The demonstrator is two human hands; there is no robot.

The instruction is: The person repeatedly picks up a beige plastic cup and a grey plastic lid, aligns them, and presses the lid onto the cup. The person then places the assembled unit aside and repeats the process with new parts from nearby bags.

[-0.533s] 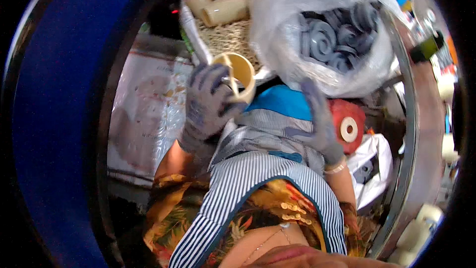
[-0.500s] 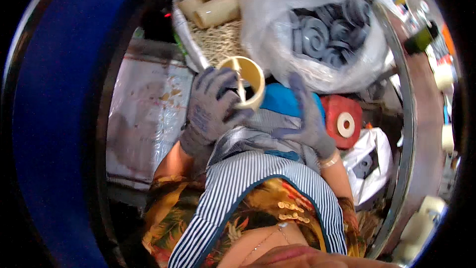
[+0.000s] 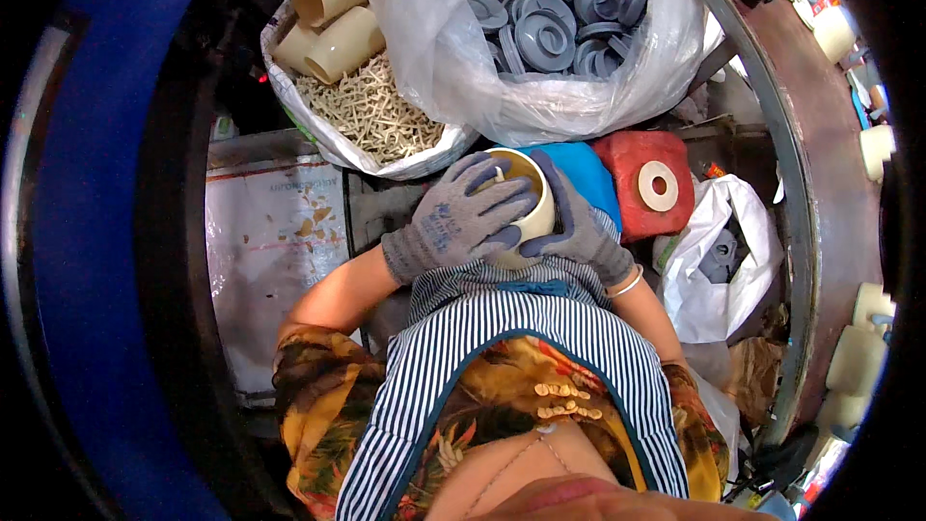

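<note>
A short cream tube [image 3: 536,224] with an open round end is held in front of my lap, over a striped apron [image 3: 482,314]. My left hand [image 3: 465,217], in a grey glove, lies across its left side with the fingers bent over the rim. A thin cream piece shows in the opening by those fingers. On the tube's other side my right hand [image 3: 581,232], also gloved, presses with fingers and thumb. The fingers partly cover the inside of the tube.
Ahead, a white sack [image 3: 386,171] holds larger cream tubes [image 3: 345,43] and many short cream sticks [image 3: 376,111]. A clear plastic bag [image 3: 424,29] holds grey round parts [image 3: 545,34]. To the right are a red block [image 3: 617,150], a white ring [image 3: 644,195] and a white bag [image 3: 704,314].
My right hand, apart with spread fingers before, has closed onto the tube. The tube sits lower and further right in the picture. The view has shifted, so the sacks appear further left.
</note>
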